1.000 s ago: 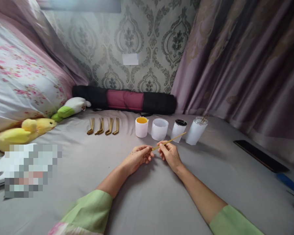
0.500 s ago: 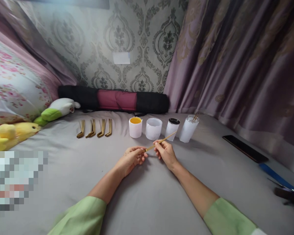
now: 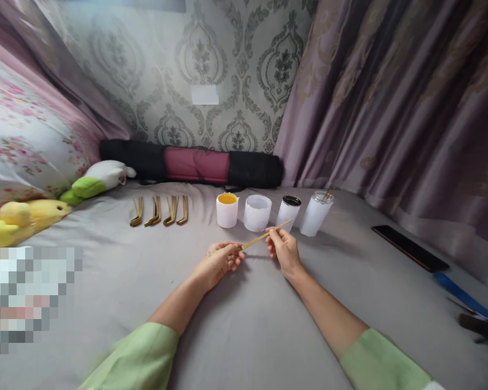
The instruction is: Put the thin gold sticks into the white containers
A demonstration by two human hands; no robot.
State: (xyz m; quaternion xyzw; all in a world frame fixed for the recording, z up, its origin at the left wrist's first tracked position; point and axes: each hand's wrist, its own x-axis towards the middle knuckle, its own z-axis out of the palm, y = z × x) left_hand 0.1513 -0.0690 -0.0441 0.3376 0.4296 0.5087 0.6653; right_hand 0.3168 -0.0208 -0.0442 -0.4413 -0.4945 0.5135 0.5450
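Note:
A thin yellowish stick (image 3: 255, 240) slants up to the right between my hands, above the grey sheet. My left hand (image 3: 219, 262) pinches its lower end, thumb on top and fingers curled beneath. Closer to the upper tip, my right hand (image 3: 286, 251) grips it between thumb and fingertips. Just beyond stand a white cup with yellow contents (image 3: 226, 214), a whitish translucent cup (image 3: 257, 215), a white container with a dark inside (image 3: 288, 212) and a taller white jar (image 3: 315, 218) with thin sticks poking out. The stick's tip overlaps the dark-filled container in view; contact is unclear.
Several bundles of bent golden-brown strips (image 3: 169, 212) lie at the back left. A black phone (image 3: 409, 248) and a blue strap (image 3: 463, 297) are on the right. Plush toys (image 3: 101, 181) rest at the left, and a black-and-maroon roll (image 3: 197, 164) lies along the wall.
My right hand has shifted right along the stick, its grip now closer to the upper tip. My left hand keeps hold of the lower end. The view has moved slightly.

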